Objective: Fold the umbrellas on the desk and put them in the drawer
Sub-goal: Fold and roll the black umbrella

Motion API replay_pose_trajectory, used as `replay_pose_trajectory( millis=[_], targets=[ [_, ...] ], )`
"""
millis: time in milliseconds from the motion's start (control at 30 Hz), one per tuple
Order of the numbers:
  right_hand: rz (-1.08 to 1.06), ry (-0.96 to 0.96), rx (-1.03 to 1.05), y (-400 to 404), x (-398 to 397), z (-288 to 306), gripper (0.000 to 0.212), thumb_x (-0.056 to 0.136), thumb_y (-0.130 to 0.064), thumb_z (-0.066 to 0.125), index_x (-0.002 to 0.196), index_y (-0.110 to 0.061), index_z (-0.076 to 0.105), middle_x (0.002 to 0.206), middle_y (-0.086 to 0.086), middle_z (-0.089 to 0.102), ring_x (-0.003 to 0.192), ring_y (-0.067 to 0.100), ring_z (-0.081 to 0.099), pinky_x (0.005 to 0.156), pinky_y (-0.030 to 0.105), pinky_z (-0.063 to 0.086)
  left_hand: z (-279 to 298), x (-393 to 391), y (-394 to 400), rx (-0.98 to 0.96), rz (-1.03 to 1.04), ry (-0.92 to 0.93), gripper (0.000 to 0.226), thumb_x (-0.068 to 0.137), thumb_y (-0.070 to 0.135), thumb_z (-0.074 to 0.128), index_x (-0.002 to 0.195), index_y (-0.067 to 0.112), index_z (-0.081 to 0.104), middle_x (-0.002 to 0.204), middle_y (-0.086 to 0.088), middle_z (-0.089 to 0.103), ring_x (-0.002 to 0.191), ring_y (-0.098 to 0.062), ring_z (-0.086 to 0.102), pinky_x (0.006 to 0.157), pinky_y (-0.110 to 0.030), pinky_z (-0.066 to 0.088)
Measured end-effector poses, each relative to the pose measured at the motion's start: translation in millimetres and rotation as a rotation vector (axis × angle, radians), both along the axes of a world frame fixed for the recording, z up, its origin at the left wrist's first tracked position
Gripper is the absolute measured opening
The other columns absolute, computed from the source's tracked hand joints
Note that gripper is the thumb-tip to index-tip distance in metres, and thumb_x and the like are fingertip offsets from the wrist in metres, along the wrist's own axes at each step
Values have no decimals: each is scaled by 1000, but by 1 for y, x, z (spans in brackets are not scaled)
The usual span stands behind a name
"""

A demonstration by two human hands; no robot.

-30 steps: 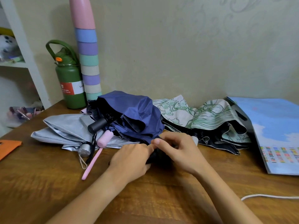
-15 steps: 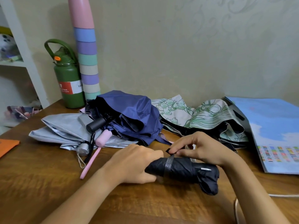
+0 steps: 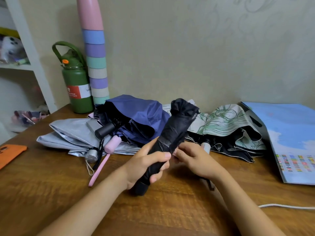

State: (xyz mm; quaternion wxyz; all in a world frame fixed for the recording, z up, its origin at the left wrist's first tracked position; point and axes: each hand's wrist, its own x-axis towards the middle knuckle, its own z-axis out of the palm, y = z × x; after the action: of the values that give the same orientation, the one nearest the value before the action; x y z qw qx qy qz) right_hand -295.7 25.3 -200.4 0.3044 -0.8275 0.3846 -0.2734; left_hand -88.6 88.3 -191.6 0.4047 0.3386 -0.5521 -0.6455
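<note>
The left hand [image 3: 144, 165] grips the rolled black umbrella [image 3: 167, 142] near its handle end, fingers curled round it, holding it tilted up and away above the bench [image 3: 51, 184]. The right hand [image 3: 196, 159] touches the roll beside the strap; whether it pinches the strap I cannot tell. Behind lie 3 unfolded umbrellas: a grey one [image 3: 68, 132] at left, a blue one [image 3: 141, 114] partly on it, and a green-patterned one [image 3: 226, 120] at right. A green bottle [image 3: 76, 86] stands by the wall.
</note>
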Motion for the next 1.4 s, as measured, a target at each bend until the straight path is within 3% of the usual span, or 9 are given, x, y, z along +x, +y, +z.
replay_pose_trajectory(
  millis=[100,167,267,367,533,733,967,1133,1400],
  targets=[
    [-9,68,-44,-7,0,-8,35,99,-48,47,82,-18,54,75,2,58,72,17,53,75,41,46,-2,2,-2,187,-71,95,33,93,37,58,92,5,49,59,1,50,38,-11,39,45,-24,32],
    [-16,35,8,-11,-3,-9,37,100,-47,49,80,-15,53,70,-1,55,68,13,49,71,38,43,-1,2,-5,269,-79,175,33,95,40,56,79,11,51,55,4,47,37,-8,38,46,-23,33],
    [-26,-68,116,-12,-5,-9,39,106,-32,54,79,-4,53,65,-2,53,64,12,48,66,30,40,1,1,-12,383,36,281,23,96,36,55,97,14,54,65,2,46,37,-9,38,43,-22,35],
    [-61,-181,211,-8,2,-9,37,105,-23,55,71,-9,51,62,1,52,58,15,51,61,25,40,-1,1,-17,456,96,210,26,93,34,61,109,16,52,71,0,52,40,-10,42,41,-22,39],
    [-60,-331,352,2,12,-1,37,102,-17,53,65,-16,49,58,3,45,54,19,39,55,30,33,-5,-1,-17,255,190,-94,18,94,26,70,98,13,58,75,-9,58,45,-19,47,45,-24,38],
    [-2,-344,303,10,16,2,34,98,-34,54,71,-13,50,60,0,47,55,17,42,56,27,37,-10,-1,-17,59,275,-203,14,96,24,68,101,13,61,75,-10,59,47,-23,48,47,-28,39],
    [-81,-428,361,14,16,3,26,101,-22,64,84,-2,64,69,2,64,64,17,63,64,25,52,-14,1,-15,-103,335,-284,12,97,20,63,106,13,59,73,-10,57,46,-25,45,47,-31,40],
    [-156,-442,449,13,17,3,14,98,-11,64,86,-6,68,71,4,60,65,15,55,68,28,46,-20,-6,-15,-192,418,-341,8,96,20,63,99,17,57,67,-7,57,45,-27,49,50,-34,44],
    [-286,-488,439,16,15,7,32,88,-25,80,70,-6,61,60,7,55,50,15,47,53,23,40,-24,-13,-12,-250,491,-362,8,95,21,64,99,26,59,62,-3,57,43,-29,51,47,-37,45]
  ],
)
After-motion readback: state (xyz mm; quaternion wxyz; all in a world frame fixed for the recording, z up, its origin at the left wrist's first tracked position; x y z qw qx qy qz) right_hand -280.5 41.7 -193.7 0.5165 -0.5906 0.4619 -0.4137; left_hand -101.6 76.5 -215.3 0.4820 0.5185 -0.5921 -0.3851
